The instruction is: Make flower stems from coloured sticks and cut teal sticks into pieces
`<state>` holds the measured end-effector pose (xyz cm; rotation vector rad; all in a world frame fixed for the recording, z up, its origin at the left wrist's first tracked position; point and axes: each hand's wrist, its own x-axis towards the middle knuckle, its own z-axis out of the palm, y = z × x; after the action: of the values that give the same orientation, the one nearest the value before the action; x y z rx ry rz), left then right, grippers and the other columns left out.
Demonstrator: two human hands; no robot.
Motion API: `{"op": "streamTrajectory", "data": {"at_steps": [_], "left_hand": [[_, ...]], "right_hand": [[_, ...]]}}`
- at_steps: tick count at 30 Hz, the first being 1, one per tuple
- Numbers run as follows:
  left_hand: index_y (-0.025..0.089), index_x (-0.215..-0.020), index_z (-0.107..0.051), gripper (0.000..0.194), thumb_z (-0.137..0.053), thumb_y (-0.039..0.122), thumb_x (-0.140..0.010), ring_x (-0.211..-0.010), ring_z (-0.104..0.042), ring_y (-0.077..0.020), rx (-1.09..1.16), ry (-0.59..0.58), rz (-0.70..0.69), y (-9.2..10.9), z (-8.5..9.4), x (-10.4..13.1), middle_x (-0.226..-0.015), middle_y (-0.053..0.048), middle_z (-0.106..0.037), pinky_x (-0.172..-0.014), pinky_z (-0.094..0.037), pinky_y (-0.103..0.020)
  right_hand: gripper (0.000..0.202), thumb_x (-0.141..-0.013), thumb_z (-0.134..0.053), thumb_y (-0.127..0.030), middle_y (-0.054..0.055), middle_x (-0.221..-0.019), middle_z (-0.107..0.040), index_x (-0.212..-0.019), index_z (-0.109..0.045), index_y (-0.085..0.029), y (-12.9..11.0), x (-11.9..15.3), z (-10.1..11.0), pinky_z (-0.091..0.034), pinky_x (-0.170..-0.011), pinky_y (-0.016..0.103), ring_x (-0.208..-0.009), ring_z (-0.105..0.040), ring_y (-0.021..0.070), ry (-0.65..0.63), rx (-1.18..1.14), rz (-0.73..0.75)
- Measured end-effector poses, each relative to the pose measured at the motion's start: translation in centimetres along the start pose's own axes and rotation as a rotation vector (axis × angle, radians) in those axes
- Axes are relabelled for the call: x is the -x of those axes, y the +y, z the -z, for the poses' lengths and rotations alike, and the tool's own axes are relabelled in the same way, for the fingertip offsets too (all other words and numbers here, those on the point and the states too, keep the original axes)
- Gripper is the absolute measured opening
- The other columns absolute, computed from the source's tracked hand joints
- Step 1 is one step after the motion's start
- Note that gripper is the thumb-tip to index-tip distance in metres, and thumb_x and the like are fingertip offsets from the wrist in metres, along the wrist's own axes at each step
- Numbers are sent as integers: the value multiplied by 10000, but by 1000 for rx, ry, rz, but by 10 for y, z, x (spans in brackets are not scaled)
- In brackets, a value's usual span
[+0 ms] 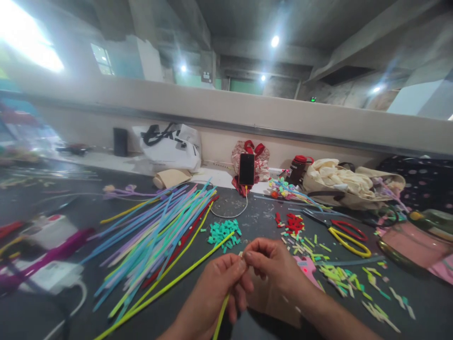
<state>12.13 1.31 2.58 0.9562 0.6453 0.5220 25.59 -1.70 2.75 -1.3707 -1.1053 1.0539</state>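
Note:
My left hand (220,285) is closed, with a yellow-green pipe cleaner (221,317) running down from under its fingers. At its fingertips my right hand (276,260) pinches; a small pale bit (241,254) shows between the two hands, too small to name. Both hands meet above a brown flat sheet (271,297). Another long yellow-green pipe cleaner (177,282) lies on the table, left of my left hand. Just beyond the hands is a pile of short teal pieces (223,233). A pink device with a red light (306,268) is partly hidden behind my right wrist.
A bundle of coloured pipe cleaners (155,241) spreads at left. Red pieces (294,223), pale yellow pieces (336,276) and scissors with yellow and red handles (348,242) lie at right. A phone (247,169) on a cable stands at the back, near bags (173,153).

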Motion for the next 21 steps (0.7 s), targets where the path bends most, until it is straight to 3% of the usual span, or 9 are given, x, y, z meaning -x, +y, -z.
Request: {"op": "streamTrajectory", "data": {"at_steps": [6, 11, 15, 21], "left_hand": [[143, -684, -493, 174, -523, 306, -738, -313, -405, -16, 37, -70, -10, -2, 4, -4, -532, 38, -543, -263, -261, -96], [148, -663, -488, 180, -522, 308, -738, -322, -410, -20, 41, -79, -4, -6, 7, -4, -542, 30, -551, -266, -258, -102], [144, -657, -493, 182, -518, 304, -740, -291, -353, 2, 66, -50, 3, -5, 4, -2, -518, 40, -535, -263, -209, -95], [144, -637, -493, 216, -504, 332, -742, -264, -290, 11, 74, -42, -2, -5, 6, -3, -482, 50, -507, -263, -155, -109]], "right_hand": [[252, -664, -614, -361, -5, -537, -534, -679, -638, -110, 4, 4, 4, -291, -393, 172, -433, -447, 59, -86, -328, -114], [120, -596, -684, -226, -13, -516, -565, -677, -662, -141, 21, 4, 0, -309, -437, 181, -434, -461, 57, -66, -549, -156], [94, -579, -686, -182, -7, -511, -570, -657, -673, -131, 21, 4, -4, -302, -435, 183, -424, -455, 55, -64, -576, -164], [92, -588, -670, -161, -9, -581, -564, -678, -687, -150, 17, 2, -4, -325, -477, 205, -471, -452, 65, -92, -505, -32]]}}
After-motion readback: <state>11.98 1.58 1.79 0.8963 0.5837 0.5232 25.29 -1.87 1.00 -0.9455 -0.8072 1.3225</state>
